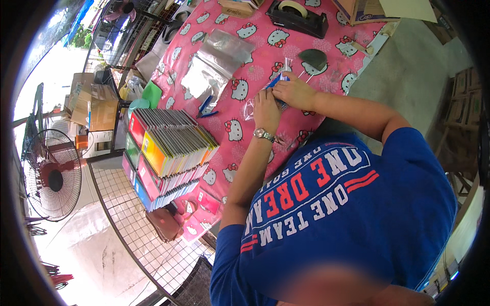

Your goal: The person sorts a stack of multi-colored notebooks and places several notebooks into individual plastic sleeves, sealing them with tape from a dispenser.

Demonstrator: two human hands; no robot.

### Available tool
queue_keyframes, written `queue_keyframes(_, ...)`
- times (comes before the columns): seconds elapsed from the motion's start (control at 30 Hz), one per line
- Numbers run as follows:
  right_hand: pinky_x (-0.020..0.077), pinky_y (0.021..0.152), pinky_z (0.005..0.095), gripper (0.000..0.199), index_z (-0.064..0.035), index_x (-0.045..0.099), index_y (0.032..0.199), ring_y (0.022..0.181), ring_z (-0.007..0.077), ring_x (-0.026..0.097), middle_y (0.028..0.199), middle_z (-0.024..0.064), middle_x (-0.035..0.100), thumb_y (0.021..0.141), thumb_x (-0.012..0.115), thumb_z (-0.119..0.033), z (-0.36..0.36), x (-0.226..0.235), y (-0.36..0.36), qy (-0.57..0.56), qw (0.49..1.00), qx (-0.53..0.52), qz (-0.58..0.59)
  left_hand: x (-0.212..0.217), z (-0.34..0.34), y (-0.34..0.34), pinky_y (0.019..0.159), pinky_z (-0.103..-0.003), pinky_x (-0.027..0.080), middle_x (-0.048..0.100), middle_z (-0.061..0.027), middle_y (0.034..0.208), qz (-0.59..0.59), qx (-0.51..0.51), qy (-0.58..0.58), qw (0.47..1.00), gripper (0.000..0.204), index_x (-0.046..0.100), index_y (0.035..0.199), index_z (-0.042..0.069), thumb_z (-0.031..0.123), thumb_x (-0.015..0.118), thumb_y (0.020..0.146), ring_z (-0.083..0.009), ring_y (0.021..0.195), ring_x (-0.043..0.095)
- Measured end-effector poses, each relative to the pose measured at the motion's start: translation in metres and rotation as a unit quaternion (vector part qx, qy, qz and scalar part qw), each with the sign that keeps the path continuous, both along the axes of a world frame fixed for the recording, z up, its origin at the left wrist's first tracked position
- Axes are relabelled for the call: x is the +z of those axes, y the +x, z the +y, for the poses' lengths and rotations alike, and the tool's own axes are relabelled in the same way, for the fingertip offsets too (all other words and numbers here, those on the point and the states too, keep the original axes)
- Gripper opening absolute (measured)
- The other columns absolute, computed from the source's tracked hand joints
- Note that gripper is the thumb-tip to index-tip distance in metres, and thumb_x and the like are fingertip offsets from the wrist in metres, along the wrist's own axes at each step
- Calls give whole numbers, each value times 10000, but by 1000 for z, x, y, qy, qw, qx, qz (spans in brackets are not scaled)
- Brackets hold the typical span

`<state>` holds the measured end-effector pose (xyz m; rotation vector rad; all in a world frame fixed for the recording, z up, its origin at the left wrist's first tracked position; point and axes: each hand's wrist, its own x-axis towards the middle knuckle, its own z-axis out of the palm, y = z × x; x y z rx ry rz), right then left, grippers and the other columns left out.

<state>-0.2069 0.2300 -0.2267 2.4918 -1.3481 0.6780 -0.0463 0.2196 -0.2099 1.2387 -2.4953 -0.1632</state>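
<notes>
Both hands are together over a small blue item in clear plastic (276, 81), on the pink patterned tablecloth. My left hand (267, 108), with a metal watch at its wrist, is closed on the near left part of it. My right hand (295, 92) grips it on the right, its fingers bent near the other hand. The hands hide most of the item, so its kind is unclear. Loose clear film sticks out past the fingers. A dark grey flat piece (313, 59) lies beyond my right hand. To the left lie blue-handled snippers (206, 108) and clear plastic bags (219, 58).
Stacks of spiral notebooks (173, 148) stand at the table's left edge, beside a brown pouch (164, 225). A black tape dispenser (301, 20) and cardboard (365, 11) sit at the far side. A black fan (52, 176) and wire mesh (130, 214) are on the left.
</notes>
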Motion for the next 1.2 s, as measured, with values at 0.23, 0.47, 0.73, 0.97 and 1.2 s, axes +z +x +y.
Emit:
queue_keyframes(0.23, 305, 1017, 474, 234, -149, 632, 1024, 1028, 179, 562, 1060, 7, 614, 796, 583, -168, 7, 30, -60, 34, 985, -159, -59, -15, -3, -2, 866, -415, 451, 525, -180, 1028, -24, 8, 0, 1000, 348, 566, 1098, -44, 97, 568, 779, -340, 996, 507)
queue_keyframes(0.47, 282, 1041, 508, 487, -113, 579, 1192, 1219, 286, 482, 1236, 179, 561, 780, 637, -365, 82, -3, -2, 103, 991, -72, -37, -2, -11, -8, 847, -416, 460, 560, -169, 982, -39, -3, 18, 999, 210, 620, 913, -27, 92, 605, 741, -331, 964, 529)
queue_keyframes(0.73, 114, 1058, 677, 858, -95, 418, 1363, 1348, 432, 261, 1394, 305, 343, 702, 651, -590, 60, 1, 16, 204, 977, -19, 55, 6, -18, -13, 751, -425, 489, 622, -143, 841, -89, -24, 10, 996, 113, 661, 758, 36, 103, 612, 682, -330, 854, 587)
queue_keyframes(0.97, 83, 1018, 732, 745, -91, 548, 1256, 1352, 430, 254, 1406, 275, 349, 721, 620, -604, 44, 15, 16, 227, 970, -61, 66, 15, -10, -15, 718, -418, 499, 635, -138, 835, -143, -40, 54, 988, 121, 656, 801, 39, 94, 603, 708, -316, 837, 610)
queue_keyframes(1.2, 484, 793, 422, 354, -107, 640, 1071, 946, 305, 609, 1009, 142, 639, 830, 622, -366, -63, 30, -151, 127, 860, -217, -444, -6, 14, -14, 762, -354, 530, 642, -208, 932, -202, -29, -31, 979, 269, 601, 1001, -95, 91, 516, 826, -319, 917, 626)
